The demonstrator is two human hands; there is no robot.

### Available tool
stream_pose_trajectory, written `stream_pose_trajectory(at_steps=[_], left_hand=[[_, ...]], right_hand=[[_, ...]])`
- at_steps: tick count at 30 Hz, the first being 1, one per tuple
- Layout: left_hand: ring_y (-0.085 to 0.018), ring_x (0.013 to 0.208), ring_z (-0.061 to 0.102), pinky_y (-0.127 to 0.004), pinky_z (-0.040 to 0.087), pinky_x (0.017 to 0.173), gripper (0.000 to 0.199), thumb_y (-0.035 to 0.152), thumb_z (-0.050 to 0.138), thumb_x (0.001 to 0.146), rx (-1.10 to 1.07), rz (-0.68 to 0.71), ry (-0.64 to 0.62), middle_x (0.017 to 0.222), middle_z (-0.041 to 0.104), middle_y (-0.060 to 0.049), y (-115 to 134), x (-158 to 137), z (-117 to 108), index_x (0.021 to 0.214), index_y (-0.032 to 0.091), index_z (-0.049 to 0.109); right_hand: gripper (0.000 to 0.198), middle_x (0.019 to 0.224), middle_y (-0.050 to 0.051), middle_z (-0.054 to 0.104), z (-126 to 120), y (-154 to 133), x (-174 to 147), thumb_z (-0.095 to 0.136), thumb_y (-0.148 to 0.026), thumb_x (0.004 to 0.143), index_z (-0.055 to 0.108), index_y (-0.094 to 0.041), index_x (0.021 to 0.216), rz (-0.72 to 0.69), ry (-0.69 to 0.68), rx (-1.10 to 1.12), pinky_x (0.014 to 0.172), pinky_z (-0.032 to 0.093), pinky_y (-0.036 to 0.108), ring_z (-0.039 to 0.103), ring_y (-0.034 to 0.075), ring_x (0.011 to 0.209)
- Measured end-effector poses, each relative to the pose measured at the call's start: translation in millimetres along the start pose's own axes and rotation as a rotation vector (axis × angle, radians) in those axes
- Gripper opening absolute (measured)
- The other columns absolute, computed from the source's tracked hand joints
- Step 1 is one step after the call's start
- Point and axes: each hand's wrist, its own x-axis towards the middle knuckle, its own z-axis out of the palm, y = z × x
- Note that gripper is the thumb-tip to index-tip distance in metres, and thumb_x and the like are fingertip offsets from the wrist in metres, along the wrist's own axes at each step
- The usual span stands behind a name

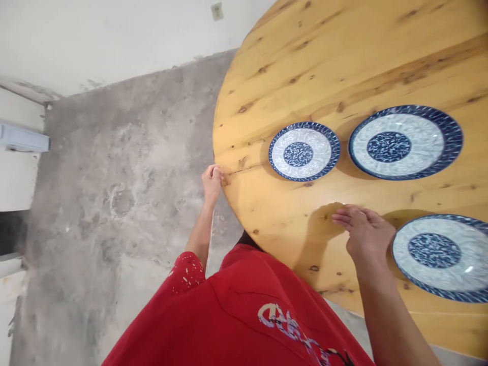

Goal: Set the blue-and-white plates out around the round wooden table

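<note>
My right hand (362, 226) hovers over or lightly rests on the wooden table, with its fingers stretched out to the left and nothing visible in them. Just right of it lies a large blue-and-white plate (473, 254), cut off by the view's edge. Beyond that hand are a smaller plate (280, 150) and another large plate (423, 134), each with a dark blue rim and a speckled blue centre. My left hand (212, 180) is at the table's left edge, its fingers curled in; whether they grip the edge or something small is hidden.
The round table (285, 86) has a knotty wood top and a curved left edge. Left of it is a grey concrete floor (114, 203). A white wall (114, 40) with a socket (217, 11) stands behind. A pale boxy object (25, 138) is at far left.
</note>
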Motion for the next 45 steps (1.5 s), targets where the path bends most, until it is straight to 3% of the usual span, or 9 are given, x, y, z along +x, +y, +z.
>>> stream_pose_trajectory(at_steps=[5, 10, 15, 19, 27, 32, 38, 41, 45], left_hand=[[-0.01, 0.06, 0.055, -0.023, 0.047, 0.062, 0.019, 0.026, 0.045, 0.091, -0.046, -0.124, 0.102, 0.079, 0.066, -0.001, -26.8, -51.4, -28.0, 0.09, 0.021, 0.063], [-0.012, 0.06, 0.057, -0.024, 0.047, 0.061, 0.02, 0.029, 0.045, 0.087, 0.012, -0.127, 0.071, 0.079, 0.067, -0.001, -42.2, -101.4, -38.3, 0.09, 0.022, 0.064], [-0.011, 0.059, 0.058, -0.024, 0.046, 0.061, 0.023, 0.034, 0.048, 0.084, -0.003, -0.057, -0.037, 0.078, 0.067, 0.0, -43.9, -137.0, -22.4, 0.09, 0.021, 0.066], [-0.011, 0.056, 0.056, -0.023, 0.043, 0.058, 0.023, 0.034, 0.05, 0.083, -0.047, -0.023, -0.162, 0.075, 0.067, -0.001, -42.8, -171.0, -1.4, 0.084, 0.018, 0.066], [-0.011, 0.056, 0.055, -0.023, 0.043, 0.057, 0.025, 0.037, 0.051, 0.084, -0.007, -0.004, -0.291, 0.073, 0.066, -0.001, -47.3, -233.9, 6.1, 0.084, 0.019, 0.067], [-0.011, 0.056, 0.055, -0.024, 0.043, 0.057, 0.025, 0.036, 0.05, 0.083, -0.017, 0.006, -0.295, 0.073, 0.067, -0.001, -50.6, -233.0, -1.5, 0.087, 0.018, 0.067], [-0.011, 0.056, 0.056, -0.023, 0.045, 0.058, 0.026, 0.037, 0.051, 0.08, -0.054, 0.001, -0.263, 0.075, 0.066, -0.002, -52.9, -198.2, -24.0, 0.087, 0.017, 0.067], [-0.011, 0.057, 0.056, -0.023, 0.045, 0.058, 0.026, 0.037, 0.05, 0.081, -0.06, -0.006, -0.247, 0.076, 0.066, -0.002, -61.5, -170.6, -53.0, 0.088, 0.018, 0.067], [-0.012, 0.059, 0.057, -0.024, 0.047, 0.06, 0.025, 0.036, 0.049, 0.082, -0.027, -0.05, -0.151, 0.077, 0.068, -0.003, -82.6, -125.5, -113.1, 0.088, 0.02, 0.067]], right_hand=[[0.016, 0.072, 0.007, 0.067, 5.5, -3.5, -15.3, 0.075, -0.039, 0.065, 0.067, -0.026, 0.072, 0.006, -0.146, 0.018, 0.064, 0.061, 0.044, 0.063, 0.025, 0.058], [0.027, 0.073, 0.006, 0.068, -0.9, 9.6, -44.2, 0.071, -0.042, 0.066, 0.068, -0.02, 0.081, -0.043, -0.249, 0.005, 0.056, 0.058, 0.035, 0.065, 0.022, 0.059], [0.027, 0.071, 0.004, 0.066, -13.7, 34.4, -98.9, 0.059, -0.044, 0.074, 0.061, -0.018, 0.083, 0.002, -0.421, -0.016, 0.059, 0.057, 0.03, 0.064, 0.017, 0.06], [0.021, 0.07, 0.003, 0.065, -27.5, 56.6, -134.7, 0.055, -0.039, 0.078, 0.06, -0.018, 0.078, 0.031, -0.473, -0.019, 0.054, 0.055, 0.027, 0.064, 0.016, 0.057], [0.01, 0.074, 0.003, 0.066, -40.0, 79.2, -161.4, 0.05, -0.022, 0.082, 0.058, -0.018, 0.078, 0.029, -0.563, -0.02, 0.052, 0.053, 0.021, 0.064, 0.012, 0.058], [0.011, 0.072, 0.003, 0.066, -28.9, 72.9, -166.7, 0.052, -0.02, 0.084, 0.058, -0.017, 0.076, 0.013, -0.581, -0.023, 0.051, 0.051, 0.02, 0.063, 0.012, 0.056], [0.011, 0.07, 0.002, 0.066, 0.5, 60.1, -169.8, 0.054, -0.02, 0.082, 0.06, -0.017, 0.073, -0.019, -0.539, -0.01, 0.049, 0.05, 0.021, 0.064, 0.013, 0.056], [0.011, 0.065, 0.001, 0.064, 32.6, 55.5, -173.0, 0.057, -0.024, 0.08, 0.06, -0.017, 0.071, -0.004, -0.514, 0.014, 0.047, 0.049, 0.021, 0.063, 0.014, 0.053], [0.013, 0.066, 0.002, 0.065, 87.0, 48.2, -177.9, 0.062, -0.029, 0.077, 0.061, -0.017, 0.073, 0.029, -0.468, 0.087, 0.047, 0.05, 0.023, 0.063, 0.015, 0.052]])
